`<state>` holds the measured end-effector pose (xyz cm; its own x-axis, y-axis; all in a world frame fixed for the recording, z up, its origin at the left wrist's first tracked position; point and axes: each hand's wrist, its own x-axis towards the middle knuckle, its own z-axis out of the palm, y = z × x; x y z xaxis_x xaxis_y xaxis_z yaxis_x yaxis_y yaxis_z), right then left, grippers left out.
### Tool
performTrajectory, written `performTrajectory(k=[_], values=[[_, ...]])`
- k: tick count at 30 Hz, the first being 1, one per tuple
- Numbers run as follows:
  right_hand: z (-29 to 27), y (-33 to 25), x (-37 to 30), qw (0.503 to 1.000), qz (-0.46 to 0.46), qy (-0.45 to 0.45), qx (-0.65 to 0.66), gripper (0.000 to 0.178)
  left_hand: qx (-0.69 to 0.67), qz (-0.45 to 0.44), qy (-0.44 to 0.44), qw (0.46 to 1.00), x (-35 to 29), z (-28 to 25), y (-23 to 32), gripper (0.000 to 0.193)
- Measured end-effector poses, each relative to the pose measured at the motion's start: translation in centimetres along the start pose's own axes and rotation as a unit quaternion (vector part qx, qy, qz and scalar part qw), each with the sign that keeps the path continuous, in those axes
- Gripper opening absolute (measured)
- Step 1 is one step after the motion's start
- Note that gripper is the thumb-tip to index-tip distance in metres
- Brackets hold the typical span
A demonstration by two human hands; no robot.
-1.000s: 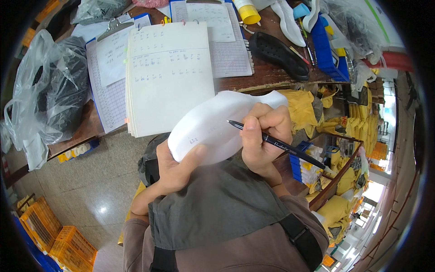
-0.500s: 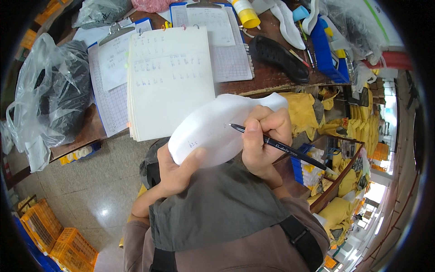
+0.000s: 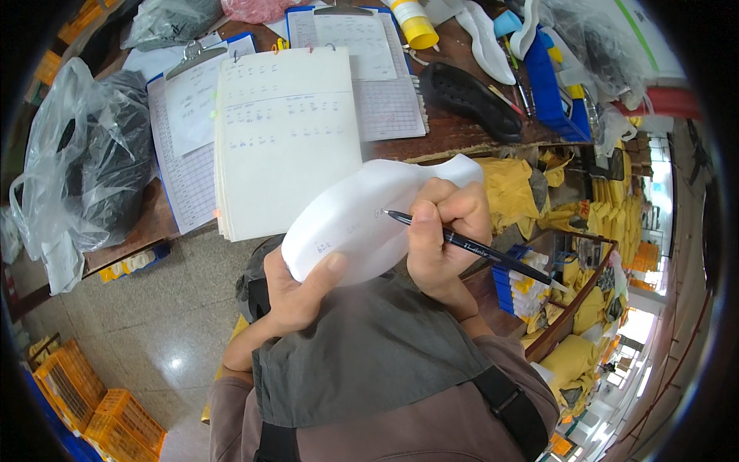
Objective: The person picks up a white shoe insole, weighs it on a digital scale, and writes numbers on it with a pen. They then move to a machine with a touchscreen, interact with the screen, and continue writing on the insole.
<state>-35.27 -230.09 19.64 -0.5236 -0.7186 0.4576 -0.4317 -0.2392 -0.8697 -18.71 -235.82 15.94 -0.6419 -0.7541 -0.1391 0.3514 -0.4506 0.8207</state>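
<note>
A white shoe sole (image 3: 346, 208) with small pen marks on its face is held above my lap, close to the table's front edge. My left hand (image 3: 296, 289) grips its lower left end, thumb on top and the other fingers mostly hidden beneath. Pinched in my right hand (image 3: 446, 231) is a black pen (image 3: 481, 250), its tip at a fresh mark near the middle of the sole. The right hand's side lies close against the sole's narrower end.
On the brown table (image 3: 454, 54) lie an open ring-bound notebook (image 3: 289, 169), clipboards with sheets (image 3: 173, 115), a black sole (image 3: 469, 100) and another white sole (image 3: 485, 42). A blue bin (image 3: 554, 96) stands right, a plastic bag (image 3: 100, 154) left. Orange crates (image 3: 127, 423) sit on the floor.
More pen strokes show at the pen's tip on the sole. The sole and both hands sit slightly further left in the picture; both grips are unchanged.
</note>
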Motion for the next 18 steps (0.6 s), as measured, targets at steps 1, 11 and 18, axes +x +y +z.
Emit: performTrajectory(k=[1,11,18], values=[[0.01,0.01,-0.04,1.0,-0.003,0.009,0.003,0.024,-0.004,-0.001,0.002,1.0,0.0,0.01,-0.03,0.037],[0.06,0.45,-0.2,1.0,-0.015,0.021,0.014,0.023,0.031,0.003,-0.015,0.999,0.03,-0.4,-0.1,0.04],[0.28,0.55,-0.08,0.999,-0.014,0.027,0.028,0.023,0.018,0.015,-0.02,1.0,0.03,-0.43,-0.11,0.039]])
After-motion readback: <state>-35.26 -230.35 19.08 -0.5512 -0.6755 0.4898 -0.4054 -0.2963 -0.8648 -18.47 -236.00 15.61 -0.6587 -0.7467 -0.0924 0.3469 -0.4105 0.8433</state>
